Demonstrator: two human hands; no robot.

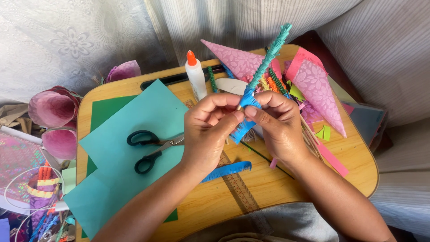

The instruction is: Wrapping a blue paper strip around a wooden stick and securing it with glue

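At frame centre, the left hand (210,130) and right hand (275,123) pinch a fringed paper stick (264,67); it looks light and crushable, best gripped at its bare lower end.

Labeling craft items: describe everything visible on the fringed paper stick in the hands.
The fringed paper stick is a thin rod wrapped in teal fringed paper above and brighter blue fringe below. It tilts up and to the right over the wooden tray. The left hand and right hand pinch its lower blue part, where loose fringe hangs.
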